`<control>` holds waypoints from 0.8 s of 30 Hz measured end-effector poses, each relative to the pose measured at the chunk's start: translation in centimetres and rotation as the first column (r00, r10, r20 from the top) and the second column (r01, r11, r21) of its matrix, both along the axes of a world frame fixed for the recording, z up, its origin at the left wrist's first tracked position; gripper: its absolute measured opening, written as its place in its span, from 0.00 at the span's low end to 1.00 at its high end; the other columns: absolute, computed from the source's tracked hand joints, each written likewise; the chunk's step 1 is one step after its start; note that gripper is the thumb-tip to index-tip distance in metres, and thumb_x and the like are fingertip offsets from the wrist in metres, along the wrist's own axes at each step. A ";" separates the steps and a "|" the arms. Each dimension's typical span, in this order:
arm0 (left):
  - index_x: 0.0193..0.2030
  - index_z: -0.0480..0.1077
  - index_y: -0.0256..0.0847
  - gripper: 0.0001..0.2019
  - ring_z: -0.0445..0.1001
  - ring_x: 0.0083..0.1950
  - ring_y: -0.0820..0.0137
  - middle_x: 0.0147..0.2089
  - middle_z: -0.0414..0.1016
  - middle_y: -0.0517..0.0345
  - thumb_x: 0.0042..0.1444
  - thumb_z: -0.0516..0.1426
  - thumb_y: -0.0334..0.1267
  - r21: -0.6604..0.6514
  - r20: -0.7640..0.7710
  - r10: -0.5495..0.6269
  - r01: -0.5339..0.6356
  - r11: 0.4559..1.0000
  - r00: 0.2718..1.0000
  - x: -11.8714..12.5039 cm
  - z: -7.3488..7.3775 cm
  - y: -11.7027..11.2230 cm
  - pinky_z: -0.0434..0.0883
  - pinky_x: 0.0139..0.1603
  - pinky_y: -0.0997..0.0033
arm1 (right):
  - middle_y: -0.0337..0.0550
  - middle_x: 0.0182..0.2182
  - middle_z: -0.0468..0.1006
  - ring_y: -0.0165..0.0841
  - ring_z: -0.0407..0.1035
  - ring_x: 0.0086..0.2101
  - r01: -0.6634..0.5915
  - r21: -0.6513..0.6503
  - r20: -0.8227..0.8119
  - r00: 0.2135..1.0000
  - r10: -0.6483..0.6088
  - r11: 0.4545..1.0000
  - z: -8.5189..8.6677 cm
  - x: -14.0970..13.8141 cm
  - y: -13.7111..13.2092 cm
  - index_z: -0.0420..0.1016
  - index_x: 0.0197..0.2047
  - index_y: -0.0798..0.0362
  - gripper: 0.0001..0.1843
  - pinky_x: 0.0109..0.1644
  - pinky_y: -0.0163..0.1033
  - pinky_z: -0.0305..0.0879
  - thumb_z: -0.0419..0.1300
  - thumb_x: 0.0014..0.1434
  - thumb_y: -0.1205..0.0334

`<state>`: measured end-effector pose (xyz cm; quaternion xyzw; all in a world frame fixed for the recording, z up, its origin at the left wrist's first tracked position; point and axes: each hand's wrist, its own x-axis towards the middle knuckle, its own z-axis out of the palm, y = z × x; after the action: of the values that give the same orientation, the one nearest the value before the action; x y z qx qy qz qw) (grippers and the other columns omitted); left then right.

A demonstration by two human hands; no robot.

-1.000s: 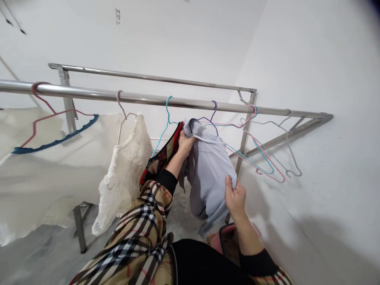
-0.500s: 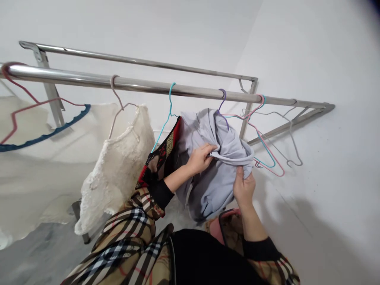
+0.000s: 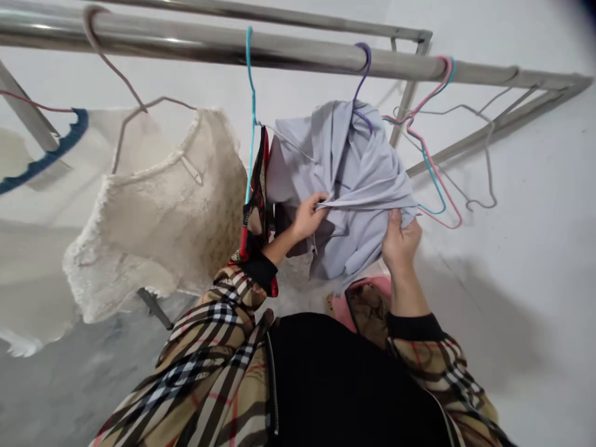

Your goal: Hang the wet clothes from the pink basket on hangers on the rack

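Observation:
A pale grey-lilac garment (image 3: 339, 161) hangs from a purple hanger (image 3: 362, 81) on the metal rail; its kind is unclear among the folds. My left hand (image 3: 309, 216) pinches a fold of its cloth near the middle. Farther right, my right hand (image 3: 401, 243) grips the garment's edge, thumb on top. A taut fold runs between the two hands. Just left of my left wrist hangs a black and red garment (image 3: 255, 214) on a turquoise hanger (image 3: 250, 81). The lower part of the purple hanger is mostly hidden by cloth.
The metal rail (image 3: 186, 46) crosses in front of me. A cream lacy top (image 3: 153, 211) hangs at left, beside a sheer white garment with blue trim (image 3: 56, 152). Bare pink (image 3: 431, 158) and grey hangers (image 3: 488, 155) hang at right by the wall. Something pink (image 3: 344, 309) is below.
The camera view has moved closer to the rail, so the garments appear higher and larger. My hands have drawn slightly farther apart, stretching the grey cloth between them.

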<state>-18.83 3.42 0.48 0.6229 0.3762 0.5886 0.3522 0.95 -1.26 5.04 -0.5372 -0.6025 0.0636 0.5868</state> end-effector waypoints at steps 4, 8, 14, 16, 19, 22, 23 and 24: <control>0.45 0.70 0.41 0.14 0.73 0.42 0.67 0.39 0.74 0.58 0.54 0.61 0.44 -0.043 0.087 0.087 -0.084 0.996 0.992 -1.6 -2.4 1.1 0.69 0.49 0.68 | 0.55 0.42 0.80 0.42 0.74 0.46 -0.036 -0.047 0.017 0.999 0.037 0.998 0.0 0.9 0.5 0.75 0.46 0.58 0.29 0.51 0.49 0.68 0.50 0.63 0.39; 0.58 0.64 0.44 0.28 0.73 0.50 0.63 0.47 0.75 0.53 0.51 0.64 0.45 -0.051 0.139 0.129 -0.123 0.991 0.982 -2.9 -2.5 1.2 0.68 0.52 0.66 | 0.54 0.41 0.80 0.39 0.74 0.44 -0.069 -0.102 0.037 0.997 0.073 0.992 -0.5 1.4 1.0 0.74 0.47 0.59 0.29 0.50 0.44 0.69 0.50 0.63 0.40; 0.38 0.74 0.39 0.14 0.72 0.40 0.66 0.33 0.75 0.59 0.51 0.63 0.47 -0.156 0.109 0.119 -0.102 0.982 0.987 -3.9 -3.1 1.5 0.67 0.45 0.70 | 0.55 0.46 0.76 0.40 0.71 0.47 -0.053 -0.066 0.071 0.996 0.057 0.996 -0.7 1.2 0.5 0.70 0.53 0.59 0.27 0.54 0.47 0.67 0.54 0.62 0.45; 0.39 0.74 0.38 0.13 0.72 0.38 0.68 0.33 0.75 0.60 0.53 0.62 0.47 -0.154 0.123 0.129 -0.110 0.982 0.984 -3.9 -3.2 1.2 0.67 0.43 0.71 | 0.58 0.54 0.70 0.44 0.66 0.55 0.014 0.036 0.106 0.994 -0.018 0.999 -0.9 0.4 -0.7 0.64 0.60 0.57 0.31 0.56 0.54 0.65 0.57 0.60 0.46; 0.40 0.74 0.38 0.13 0.72 0.38 0.69 0.35 0.77 0.59 0.54 0.60 0.45 -0.138 0.127 0.139 -0.121 0.983 0.982 -3.5 -2.5 0.3 0.67 0.42 0.73 | 0.60 0.59 0.61 0.50 0.56 0.62 0.103 0.190 0.142 0.981 -0.131 0.976 -2.1 -1.5 -3.5 0.61 0.63 0.55 0.32 0.59 0.61 0.61 0.59 0.60 0.49; 0.42 0.73 0.38 0.13 0.72 0.38 0.70 0.37 0.77 0.58 0.54 0.60 0.44 -0.145 0.133 0.131 -0.112 0.983 0.982 -2.7 -1.1 -1.1 0.67 0.43 0.73 | 0.58 0.54 0.66 0.47 0.63 0.57 -0.038 0.148 0.260 0.966 -0.002 0.988 -4.4 -3.7 -5.5 0.67 0.57 0.52 0.23 0.59 0.59 0.63 0.56 0.62 0.52; 0.42 0.73 0.38 0.13 0.72 0.39 0.71 0.37 0.77 0.58 0.54 0.60 0.44 -0.145 0.140 0.121 -0.100 0.984 0.983 -2.4 -0.6 -1.7 0.67 0.44 0.73 | 0.57 0.53 0.68 0.45 0.65 0.56 -0.108 0.084 0.294 0.952 0.079 0.991 -5.3 -4.4 -5.7 0.67 0.57 0.51 0.22 0.59 0.57 0.64 0.55 0.62 0.53; 0.41 0.73 0.38 0.13 0.72 0.39 0.71 0.37 0.77 0.58 0.54 0.60 0.44 -0.141 0.145 0.106 -0.086 0.986 0.984 -2.1 -0.1 -2.3 0.67 0.44 0.72 | 0.57 0.53 0.68 0.44 0.65 0.55 -0.157 0.014 0.306 0.941 0.145 0.988 -6.1 -5.0 -5.6 0.66 0.58 0.51 0.22 0.59 0.56 0.65 0.54 0.62 0.53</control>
<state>-20.90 1.13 0.36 0.5321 0.4166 0.6241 0.3922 -4.10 -6.88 -1.04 -0.4814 -0.7262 0.0133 0.4907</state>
